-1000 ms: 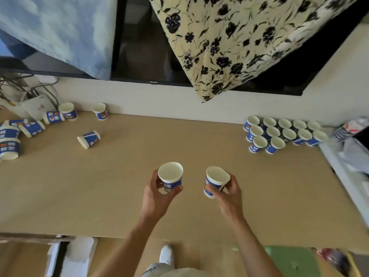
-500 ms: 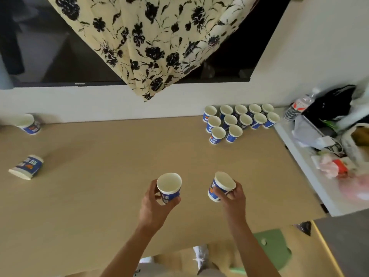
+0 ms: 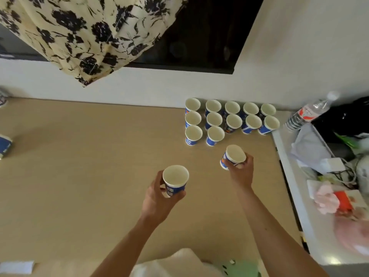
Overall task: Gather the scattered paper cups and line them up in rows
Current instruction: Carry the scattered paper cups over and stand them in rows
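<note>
My left hand (image 3: 157,198) holds a blue-and-white paper cup (image 3: 175,179) upright above the middle of the wooden table (image 3: 79,176). My right hand (image 3: 240,172) grips a second paper cup (image 3: 233,156), tilted, just below the lined-up cups. Those lined-up cups (image 3: 229,120) stand upright in rows at the table's far right, by the wall. A loose cup (image 3: 5,145) lies on its side at the far left edge, cut off by the frame.
A white side surface (image 3: 295,196) on the right carries a water bottle (image 3: 307,112), a black bag, cables and pink items. A floral cloth (image 3: 83,33) hangs over a dark screen above the table.
The view has swung right and both hands have carried their cups toward the rows. My right hand's cup now sits close under the front row. The scattered cups on the left have mostly left the frame.
</note>
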